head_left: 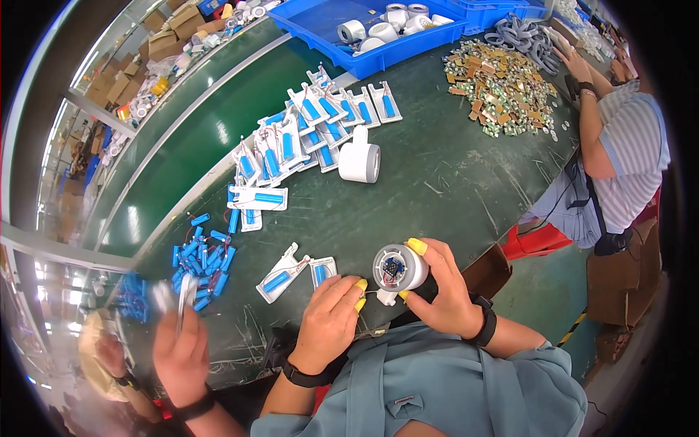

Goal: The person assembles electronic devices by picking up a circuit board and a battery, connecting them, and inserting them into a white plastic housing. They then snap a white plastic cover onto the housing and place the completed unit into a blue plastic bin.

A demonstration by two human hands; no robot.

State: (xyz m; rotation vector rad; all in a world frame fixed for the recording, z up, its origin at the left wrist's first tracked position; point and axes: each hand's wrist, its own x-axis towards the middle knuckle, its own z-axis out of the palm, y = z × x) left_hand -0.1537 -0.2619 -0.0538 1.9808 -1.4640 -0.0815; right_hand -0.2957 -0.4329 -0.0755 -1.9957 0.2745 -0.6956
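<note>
My right hand (pixel 448 295) grips a white round housing (pixel 413 271) with a grey rim, tilted so its open end faces up. A small dark circuit board (pixel 393 269) with wires sits inside. A small white tab (pixel 386 297) juts from the housing's lower side. Beside it, my left hand (pixel 331 320) is closed, its fingertips pinching what looks like a thin wire (pixel 371 292) leading to the housing. Yellow finger covers are on both hands. Near my left hand lie two white handle shells (pixel 280 277) with blue battery cells in them, one partly hidden.
Loose blue cells (pixel 204 258) and a heap of handle shells (pixel 291 138) lie left. A white housing (pixel 360 159) stands mid-table. Farther back are a blue tray (pixel 349 62), circuit boards (pixel 502 87) and grey rings (pixel 520 36). Co-workers' hands (pixel 182 357) are left and right.
</note>
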